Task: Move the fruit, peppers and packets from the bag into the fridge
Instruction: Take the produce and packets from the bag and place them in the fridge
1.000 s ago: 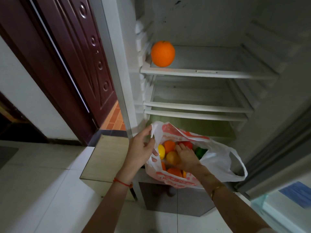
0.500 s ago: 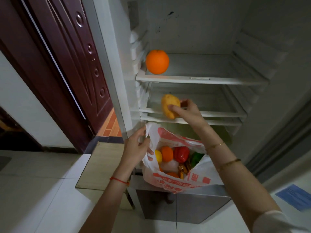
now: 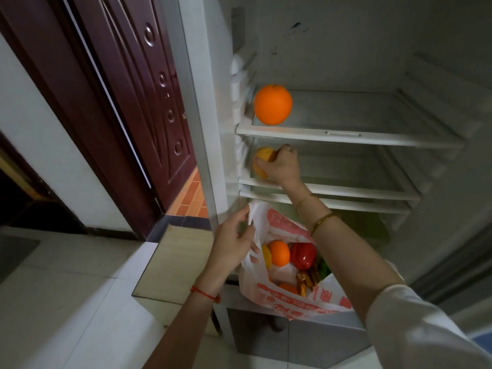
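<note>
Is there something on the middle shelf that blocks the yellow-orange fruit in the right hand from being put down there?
Nothing visible blocks it. The right hand holds the yellow-orange fruit at the left end of the middle shelf, whose visible surface is bare. The big orange sits one shelf higher.

Three shelves (image 3: 346, 135) are counted in the fridge. One large orange (image 3: 273, 104) is seen at the left of the top shelf, and one yellow-orange fruit (image 3: 260, 162) at the left of the second. One bag (image 3: 287, 302) is seen near. In it are counted one small orange (image 3: 279, 253), one red pepper (image 3: 303, 255) and one yellow fruit (image 3: 266, 255); green and brown items there cannot be counted.
</note>
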Demonstrator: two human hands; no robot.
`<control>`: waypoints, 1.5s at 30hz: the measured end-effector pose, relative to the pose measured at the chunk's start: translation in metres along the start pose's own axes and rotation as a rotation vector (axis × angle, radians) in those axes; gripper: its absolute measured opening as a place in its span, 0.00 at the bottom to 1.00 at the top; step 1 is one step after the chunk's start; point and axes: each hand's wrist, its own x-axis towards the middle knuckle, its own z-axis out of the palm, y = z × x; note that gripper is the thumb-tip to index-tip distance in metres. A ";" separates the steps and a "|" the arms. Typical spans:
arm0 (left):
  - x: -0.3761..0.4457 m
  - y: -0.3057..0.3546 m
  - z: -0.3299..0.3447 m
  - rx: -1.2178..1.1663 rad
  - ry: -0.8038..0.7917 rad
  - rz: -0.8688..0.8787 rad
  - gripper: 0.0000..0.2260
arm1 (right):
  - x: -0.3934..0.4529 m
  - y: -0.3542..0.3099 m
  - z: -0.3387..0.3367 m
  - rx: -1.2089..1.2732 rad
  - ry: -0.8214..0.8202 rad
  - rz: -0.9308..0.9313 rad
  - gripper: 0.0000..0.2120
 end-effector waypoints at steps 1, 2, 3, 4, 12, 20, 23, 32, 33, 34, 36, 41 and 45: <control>0.000 0.000 0.000 0.006 0.002 0.000 0.23 | 0.000 0.001 0.001 -0.005 0.003 -0.002 0.36; 0.000 -0.001 -0.001 0.011 0.003 0.002 0.23 | -0.001 0.002 0.002 0.000 0.003 -0.001 0.36; 0.000 -0.002 -0.001 0.011 0.002 0.005 0.23 | -0.001 0.003 0.002 0.012 0.000 0.005 0.36; 0.001 -0.002 0.000 0.008 -0.002 0.010 0.22 | -0.002 0.005 0.000 0.029 0.004 0.010 0.36; -0.006 0.003 0.001 0.001 -0.015 0.009 0.23 | -0.056 0.037 -0.042 0.190 0.122 -0.202 0.10; -0.009 0.004 0.003 0.020 0.044 0.054 0.20 | -0.113 0.112 -0.048 0.078 -0.779 -0.057 0.05; -0.011 0.006 0.003 0.014 0.037 0.046 0.20 | -0.115 0.148 -0.014 -0.297 -0.636 -0.183 0.15; -0.012 0.003 0.003 -0.005 0.011 0.014 0.21 | -0.111 0.190 0.053 -0.700 -0.519 -0.210 0.40; -0.012 0.003 0.003 -0.003 0.012 0.010 0.22 | -0.109 0.192 0.056 -0.721 -0.520 -0.222 0.41; -0.012 0.004 0.003 -0.001 0.014 0.006 0.22 | -0.107 0.193 0.059 -0.739 -0.521 -0.234 0.41; -0.011 0.004 0.003 0.005 0.015 0.003 0.22 | -0.103 0.193 0.063 -0.745 -0.509 -0.250 0.39; -0.008 0.003 0.006 0.006 0.017 -0.013 0.22 | -0.104 0.201 0.063 -0.660 -0.454 -0.248 0.43; -0.009 0.005 0.010 0.013 -0.001 0.025 0.22 | -0.112 0.203 0.052 -0.528 -0.446 -0.167 0.44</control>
